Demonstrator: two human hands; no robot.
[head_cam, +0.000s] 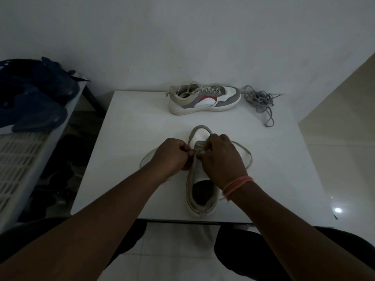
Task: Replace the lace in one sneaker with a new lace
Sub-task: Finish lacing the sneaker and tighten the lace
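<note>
Fingers on both the left hand (171,156) and right hand (220,159) are curled tight, pinching the pale lace (246,154) right over the near sneaker (199,191), which sits toe-away at the table's (129,126) front edge. Behind it lies a second sneaker (205,99) on its side, with a grey lace bundle (258,100) just beside its toe. Both forearms angle inward, and a pink band (236,186) circles the right wrist.
</note>
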